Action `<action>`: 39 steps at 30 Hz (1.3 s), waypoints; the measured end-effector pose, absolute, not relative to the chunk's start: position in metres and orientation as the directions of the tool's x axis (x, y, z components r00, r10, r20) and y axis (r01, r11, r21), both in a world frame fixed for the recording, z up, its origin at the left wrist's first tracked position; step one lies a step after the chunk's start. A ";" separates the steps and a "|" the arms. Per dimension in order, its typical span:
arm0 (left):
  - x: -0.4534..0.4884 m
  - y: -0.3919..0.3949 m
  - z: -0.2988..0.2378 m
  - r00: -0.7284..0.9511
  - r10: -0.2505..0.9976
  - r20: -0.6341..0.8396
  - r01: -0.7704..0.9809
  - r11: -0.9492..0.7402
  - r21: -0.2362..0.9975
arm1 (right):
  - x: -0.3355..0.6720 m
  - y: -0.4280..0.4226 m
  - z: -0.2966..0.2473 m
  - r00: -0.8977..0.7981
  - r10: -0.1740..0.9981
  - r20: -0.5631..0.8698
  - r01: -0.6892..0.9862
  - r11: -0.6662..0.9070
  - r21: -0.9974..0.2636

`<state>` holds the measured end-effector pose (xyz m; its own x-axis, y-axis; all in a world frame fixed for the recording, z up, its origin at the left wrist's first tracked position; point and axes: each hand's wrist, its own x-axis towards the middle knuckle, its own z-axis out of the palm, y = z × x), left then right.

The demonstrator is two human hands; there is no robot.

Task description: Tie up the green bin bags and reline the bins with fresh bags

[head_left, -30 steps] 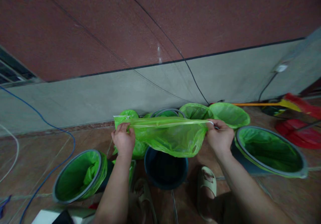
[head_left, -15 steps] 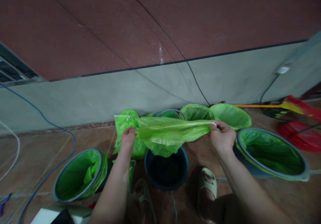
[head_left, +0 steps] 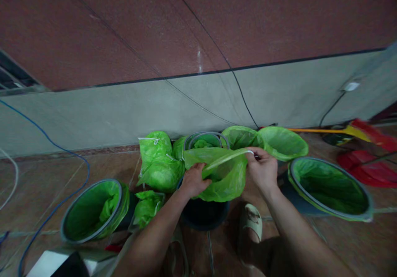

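Between my hands hangs a thin green trash bag (head_left: 225, 181), its mouth partly spread, above a dark round bin (head_left: 204, 217). My right hand (head_left: 263, 167) is closed on the bag's rim, where a bit of white drawstring shows by the fingers. On the other side my left hand (head_left: 196, 181) grips the bag's edge, thumb toward me. The bag's lower part reaches over the bin's opening and covers its far rim. Behind my left hand lie tied, filled green bags (head_left: 163, 171) with white strings.
Lined bins stand at the left (head_left: 93, 210) and right (head_left: 331, 188). More lined bins (head_left: 283, 142) line the wall. A red dustpan (head_left: 366, 169) and an orange-handled broom (head_left: 319, 131) lie at right. A blue hose (head_left: 58, 144) crosses the floor at left.
My left hand has moved right, toward my right hand, which has shifted slightly left. The bag, stretched flat and narrow before, now hangs looser with its mouth wider.
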<state>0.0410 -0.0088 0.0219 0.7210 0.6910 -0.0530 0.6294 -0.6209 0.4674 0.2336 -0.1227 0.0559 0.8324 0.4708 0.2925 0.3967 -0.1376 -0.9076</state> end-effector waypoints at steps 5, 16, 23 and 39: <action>0.041 -0.007 0.020 0.617 0.783 -0.081 0.770 -0.578 0.272 | 0.235 -0.125 0.052 0.815 0.499 0.295 0.418 -0.152 -0.896; 0.031 -0.002 0.054 0.582 0.812 0.027 0.769 -0.561 0.307 | 0.192 -0.124 0.058 0.204 0.837 0.508 0.948 -0.039 -0.316; 0.039 -0.022 0.054 0.684 0.729 0.027 0.676 -0.648 0.352 | 0.156 -0.106 0.048 0.134 0.897 0.421 0.943 0.015 -0.332; -0.026 0.041 0.073 0.287 0.900 0.328 0.770 -0.421 0.480 | 0.229 -0.128 0.055 0.757 0.346 0.554 0.645 -0.263 -0.717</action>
<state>-0.0264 0.0411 0.0729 0.2872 0.8998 0.3284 0.7695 -0.4209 0.4803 0.2286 -0.1275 0.0551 0.7569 0.3463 0.5543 0.6454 -0.2627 -0.7172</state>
